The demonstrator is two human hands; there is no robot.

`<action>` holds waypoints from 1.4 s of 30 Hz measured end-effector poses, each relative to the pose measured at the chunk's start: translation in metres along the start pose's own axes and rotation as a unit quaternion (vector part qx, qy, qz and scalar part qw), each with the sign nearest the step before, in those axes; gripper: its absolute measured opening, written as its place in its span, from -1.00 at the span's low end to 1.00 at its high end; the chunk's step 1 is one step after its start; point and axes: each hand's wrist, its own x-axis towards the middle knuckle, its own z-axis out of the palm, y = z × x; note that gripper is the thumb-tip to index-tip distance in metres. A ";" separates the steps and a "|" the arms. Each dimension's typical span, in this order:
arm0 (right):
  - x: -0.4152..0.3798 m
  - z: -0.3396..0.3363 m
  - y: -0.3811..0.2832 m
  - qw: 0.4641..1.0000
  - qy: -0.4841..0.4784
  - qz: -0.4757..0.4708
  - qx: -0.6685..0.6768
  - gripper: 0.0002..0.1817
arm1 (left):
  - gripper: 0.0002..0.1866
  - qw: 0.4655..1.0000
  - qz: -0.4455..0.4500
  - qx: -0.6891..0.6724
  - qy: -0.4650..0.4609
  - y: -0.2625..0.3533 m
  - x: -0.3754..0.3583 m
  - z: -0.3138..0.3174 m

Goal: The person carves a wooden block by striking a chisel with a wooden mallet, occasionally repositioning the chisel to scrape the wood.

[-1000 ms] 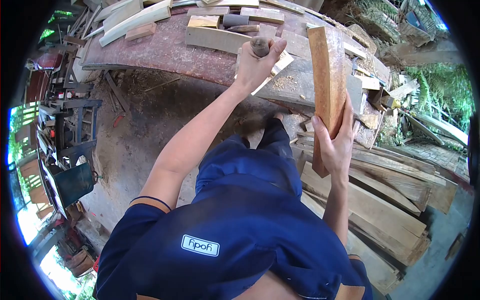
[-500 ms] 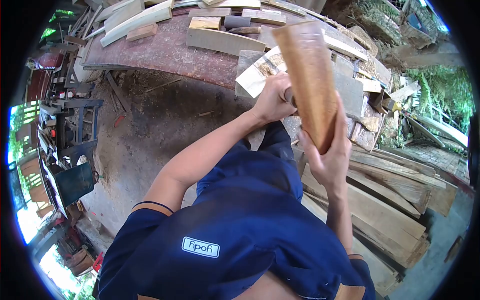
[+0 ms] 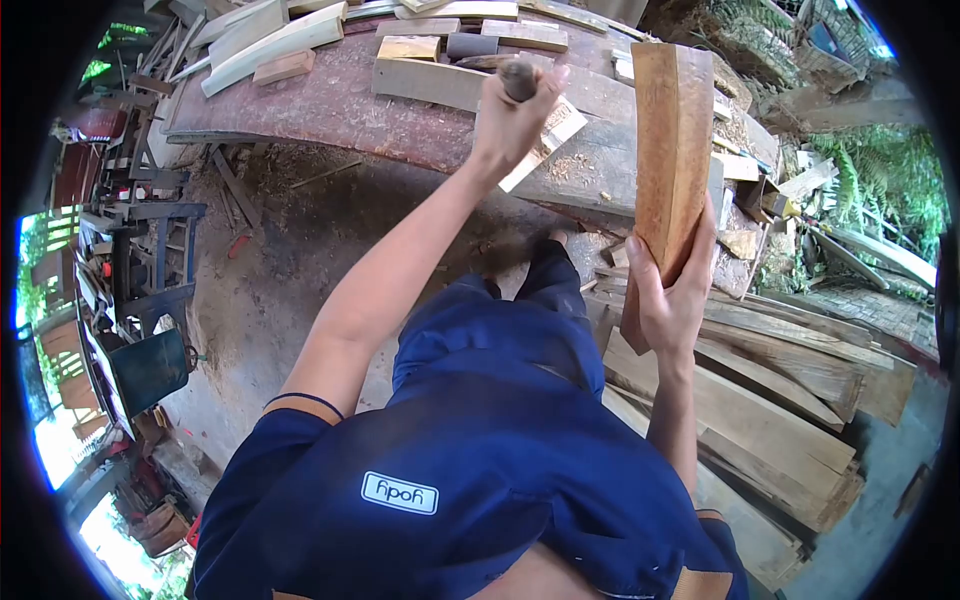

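My left hand (image 3: 515, 115) is closed around a tool whose round wooden handle end (image 3: 519, 80) points up at me. Its working end is hidden below the fist. Just beneath that hand a pale wood piece (image 3: 563, 123) lies on the bench, partly covered, with shavings (image 3: 570, 167) beside it. Farther right, my right hand (image 3: 675, 300) grips the lower end of a long brown wooden block (image 3: 672, 150). The block stands out ahead of the hand, its edged faces turned towards me, apart from the tool.
The reddish workbench (image 3: 330, 110) carries several boards and offcuts, a dark cylinder (image 3: 472, 45) among them. Long planks (image 3: 770, 430) are stacked low on the right. A dark green container (image 3: 150, 365) stands at the left, over a concrete floor (image 3: 290, 240).
My left hand has moved forward and slightly left with the tool. The wooden block has swung right, away from the left hand, and now points straighter ahead in my right hand.
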 end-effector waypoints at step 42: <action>-0.004 0.006 -0.018 0.999 -0.036 0.028 0.000 -0.08 | -0.52 0.999 -0.030 0.038 -0.021 0.000 -0.026 0.004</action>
